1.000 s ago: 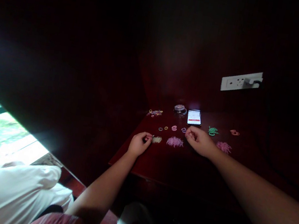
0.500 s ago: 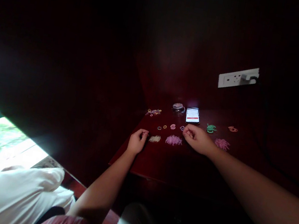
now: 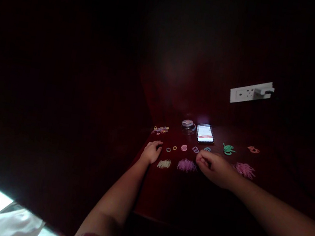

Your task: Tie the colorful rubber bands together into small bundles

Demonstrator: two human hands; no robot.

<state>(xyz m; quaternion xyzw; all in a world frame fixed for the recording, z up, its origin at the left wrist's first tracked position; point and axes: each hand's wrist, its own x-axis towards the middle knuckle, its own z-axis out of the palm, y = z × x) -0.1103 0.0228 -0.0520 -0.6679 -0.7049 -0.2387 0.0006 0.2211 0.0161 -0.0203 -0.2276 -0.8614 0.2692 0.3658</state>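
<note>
My left hand (image 3: 152, 151) rests on the dark red table, fingers stretched forward, just short of a mixed pile of small rubber bands (image 3: 160, 130). Beside it lie a cream pile of rubber bands (image 3: 164, 164) and single blue (image 3: 168, 149) and yellow bands (image 3: 174, 148). My right hand (image 3: 211, 166) is closed with curled fingers between the purple pile (image 3: 186, 165) and the pink pile (image 3: 244, 170); what its fingertips hold, if anything, is hidden. Just beyond it are purple bands (image 3: 195, 149) and blue bands (image 3: 207, 149). Pink bands (image 3: 184, 148) lie left of these.
A small round clear container (image 3: 188, 125) stands at the back beside a lit phone (image 3: 205, 134). Green bands (image 3: 227, 149) and orange bands (image 3: 253, 149) lie on the right. A socket panel (image 3: 251, 92) with a plug is on the wall.
The view has tilted up, so the table sits lower in the picture. My left hand has moved forward toward the mixed pile, its fingers extending. My right hand has drawn back, uncovering the blue bands.
</note>
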